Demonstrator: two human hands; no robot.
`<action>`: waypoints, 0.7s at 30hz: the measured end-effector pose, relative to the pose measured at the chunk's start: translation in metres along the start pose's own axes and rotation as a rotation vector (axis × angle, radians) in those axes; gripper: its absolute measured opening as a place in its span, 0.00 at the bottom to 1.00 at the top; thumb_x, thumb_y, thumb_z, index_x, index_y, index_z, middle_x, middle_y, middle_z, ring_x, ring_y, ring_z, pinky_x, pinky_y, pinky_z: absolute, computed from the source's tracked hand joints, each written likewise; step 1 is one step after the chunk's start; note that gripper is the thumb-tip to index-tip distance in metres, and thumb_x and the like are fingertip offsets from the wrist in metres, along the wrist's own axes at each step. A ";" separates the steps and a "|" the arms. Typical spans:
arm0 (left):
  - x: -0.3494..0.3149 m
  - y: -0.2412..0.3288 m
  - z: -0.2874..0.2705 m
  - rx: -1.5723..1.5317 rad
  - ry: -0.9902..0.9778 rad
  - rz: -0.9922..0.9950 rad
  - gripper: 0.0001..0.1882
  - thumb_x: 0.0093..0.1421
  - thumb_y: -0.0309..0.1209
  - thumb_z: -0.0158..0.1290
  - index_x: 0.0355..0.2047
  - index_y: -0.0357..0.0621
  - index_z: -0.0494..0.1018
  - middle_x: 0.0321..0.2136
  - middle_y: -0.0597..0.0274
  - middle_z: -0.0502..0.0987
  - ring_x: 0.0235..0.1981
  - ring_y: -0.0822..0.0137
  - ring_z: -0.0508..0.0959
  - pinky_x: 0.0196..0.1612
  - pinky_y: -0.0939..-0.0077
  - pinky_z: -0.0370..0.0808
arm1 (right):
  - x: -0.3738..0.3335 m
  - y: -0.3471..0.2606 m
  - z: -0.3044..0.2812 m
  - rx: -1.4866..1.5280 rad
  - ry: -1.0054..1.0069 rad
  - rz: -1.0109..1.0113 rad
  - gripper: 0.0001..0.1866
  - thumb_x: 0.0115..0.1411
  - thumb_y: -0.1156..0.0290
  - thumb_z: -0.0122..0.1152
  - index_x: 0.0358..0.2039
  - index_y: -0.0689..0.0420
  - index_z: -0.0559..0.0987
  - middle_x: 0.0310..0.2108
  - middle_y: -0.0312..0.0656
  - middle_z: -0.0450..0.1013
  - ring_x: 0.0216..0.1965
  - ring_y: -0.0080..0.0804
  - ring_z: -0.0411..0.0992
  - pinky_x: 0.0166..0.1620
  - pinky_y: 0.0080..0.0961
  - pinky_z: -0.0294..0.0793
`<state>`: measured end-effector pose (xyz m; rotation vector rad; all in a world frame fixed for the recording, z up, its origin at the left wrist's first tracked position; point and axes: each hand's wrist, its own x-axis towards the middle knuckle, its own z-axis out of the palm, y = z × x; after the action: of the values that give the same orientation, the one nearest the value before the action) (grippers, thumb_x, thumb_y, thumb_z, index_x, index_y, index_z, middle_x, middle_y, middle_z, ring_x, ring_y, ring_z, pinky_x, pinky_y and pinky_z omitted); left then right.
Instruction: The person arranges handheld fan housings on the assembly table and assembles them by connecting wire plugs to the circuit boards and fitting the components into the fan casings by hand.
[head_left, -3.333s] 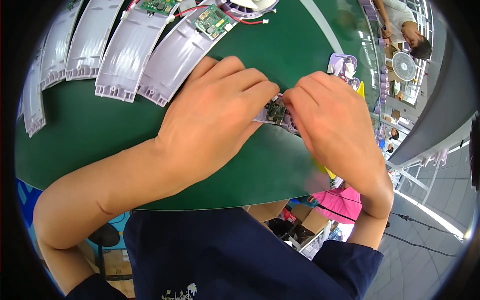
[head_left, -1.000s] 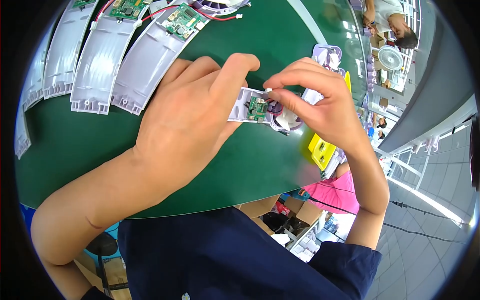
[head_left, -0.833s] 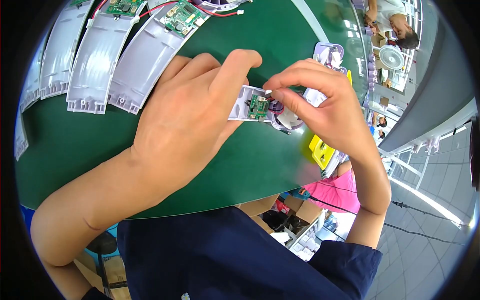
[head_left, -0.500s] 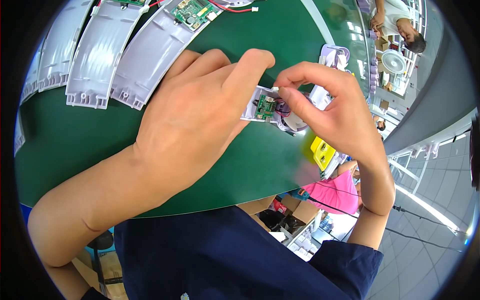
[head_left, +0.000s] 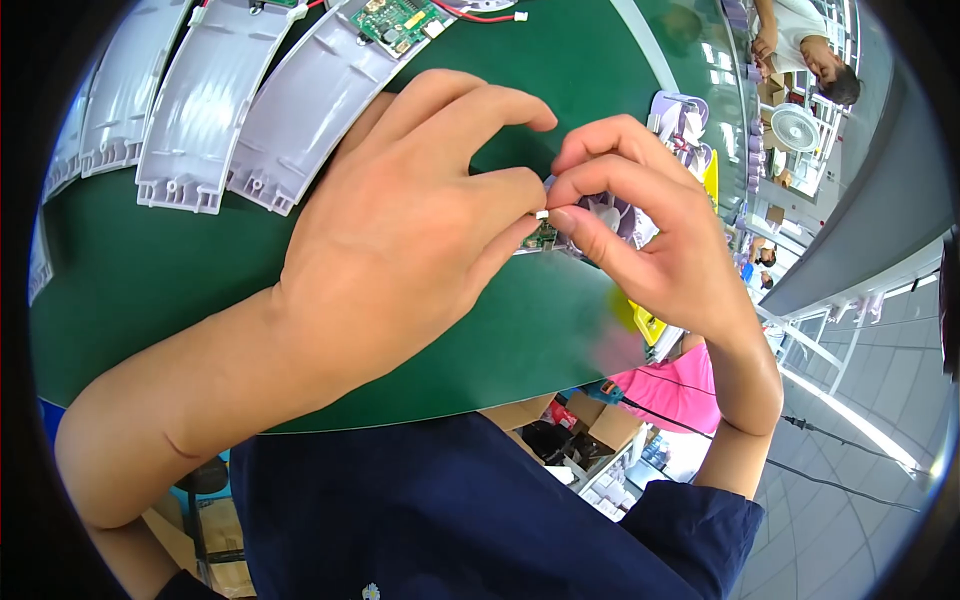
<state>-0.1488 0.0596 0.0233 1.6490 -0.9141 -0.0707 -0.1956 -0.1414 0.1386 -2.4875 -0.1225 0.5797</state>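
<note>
A small white plug connector (head_left: 542, 214) is pinched at the tips of my right hand (head_left: 655, 225), its thumb and forefinger closed on it. My left hand (head_left: 390, 235) comes in from the other side, forefinger bent and thumb close below, tips touching around the connector. Whatever those two left fingers grip is mostly hidden; its other fingers are loosely spread. Just under the fingertips a green circuit board (head_left: 543, 238) shows in part, its pale housing largely covered by my hands. A round, pale lilac part (head_left: 612, 212) with a white piece inside lies behind my right fingers.
Several curved pale lilac shells (head_left: 205, 110) lie at the left of the green table (head_left: 440, 385), some with a circuit board (head_left: 400, 22) and red wires. White and lilac parts (head_left: 682, 120) and a yellow piece (head_left: 648, 322) sit to the right. Other people are farther off.
My left thumb and forefinger have come together at the connector, covering the housing and most of the board. My right hand has brought the white connector down and slightly left.
</note>
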 end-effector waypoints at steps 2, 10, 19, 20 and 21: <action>0.001 0.000 0.001 -0.004 0.004 -0.003 0.10 0.49 0.21 0.69 0.33 0.41 0.82 0.55 0.58 0.78 0.52 0.51 0.76 0.52 0.59 0.76 | 0.001 0.003 0.000 -0.017 0.011 -0.035 0.05 0.62 0.76 0.69 0.39 0.59 0.82 0.47 0.41 0.75 0.46 0.38 0.76 0.48 0.32 0.77; 0.003 0.000 -0.001 -0.001 0.050 -0.012 0.10 0.48 0.20 0.68 0.32 0.42 0.82 0.57 0.58 0.77 0.49 0.55 0.77 0.46 0.62 0.76 | 0.007 0.016 -0.002 0.137 -0.055 0.018 0.04 0.64 0.72 0.68 0.38 0.57 0.84 0.51 0.41 0.76 0.51 0.40 0.75 0.58 0.36 0.72; -0.001 0.004 -0.004 0.049 -0.082 -0.041 0.26 0.44 0.26 0.72 0.46 0.43 0.79 0.53 0.59 0.77 0.52 0.53 0.76 0.50 0.60 0.73 | 0.009 0.018 -0.005 0.203 -0.024 0.043 0.05 0.61 0.72 0.69 0.37 0.58 0.84 0.50 0.43 0.75 0.51 0.38 0.74 0.58 0.34 0.71; -0.001 0.006 -0.005 0.108 -0.130 -0.042 0.33 0.42 0.29 0.74 0.50 0.42 0.76 0.49 0.60 0.78 0.52 0.53 0.76 0.52 0.60 0.70 | 0.010 0.012 -0.011 0.118 -0.066 0.030 0.04 0.61 0.74 0.67 0.35 0.59 0.83 0.52 0.44 0.74 0.50 0.35 0.74 0.56 0.33 0.71; -0.001 0.005 -0.005 0.108 -0.128 -0.046 0.33 0.42 0.29 0.74 0.50 0.42 0.76 0.49 0.60 0.78 0.52 0.53 0.76 0.52 0.60 0.70 | 0.010 0.007 -0.016 0.032 -0.107 0.017 0.02 0.60 0.77 0.66 0.34 0.60 0.81 0.53 0.44 0.72 0.49 0.32 0.74 0.54 0.32 0.72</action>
<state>-0.1498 0.0642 0.0284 1.7820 -0.9915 -0.1622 -0.1801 -0.1535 0.1425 -2.4286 -0.1329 0.7167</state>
